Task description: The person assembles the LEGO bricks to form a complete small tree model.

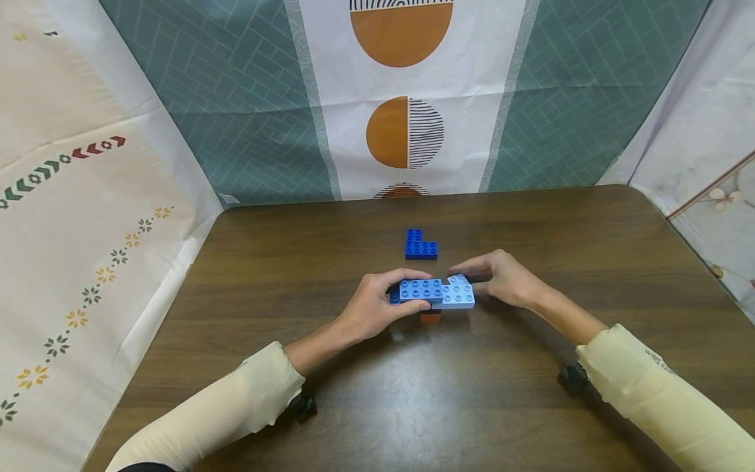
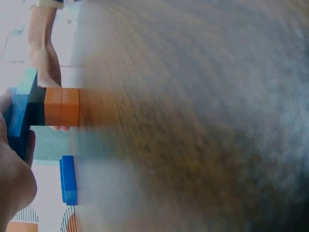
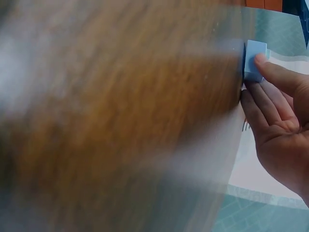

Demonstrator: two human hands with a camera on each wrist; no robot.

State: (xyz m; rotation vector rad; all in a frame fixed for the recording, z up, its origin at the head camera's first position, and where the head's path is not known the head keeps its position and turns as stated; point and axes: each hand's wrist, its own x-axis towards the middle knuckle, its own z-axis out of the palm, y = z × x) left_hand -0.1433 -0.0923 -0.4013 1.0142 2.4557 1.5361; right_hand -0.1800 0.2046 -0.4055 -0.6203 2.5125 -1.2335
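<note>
A stack of toy building bricks stands on the table. Its base is two orange bricks [image 2: 62,107], with a dark brick above them. On top, a medium blue brick [image 1: 421,290] and a light blue brick [image 1: 457,297] jut out to the sides. My left hand [image 1: 377,301] grips the blue upper bricks from the left, thumb in front and fingers behind. Behind the stack's right end, my right hand [image 1: 501,278] pinches a small light blue brick [image 3: 255,60] low by the table surface. In the head view the stack partly hides that small brick.
Farther back on the brown wooden table [image 1: 295,242] lies an L-shaped pair of dark blue bricks [image 1: 421,249]. Patterned cloths [image 1: 248,118] hang behind the table and along both sides. A black wrist strap piece [image 1: 573,379] shows under the right sleeve.
</note>
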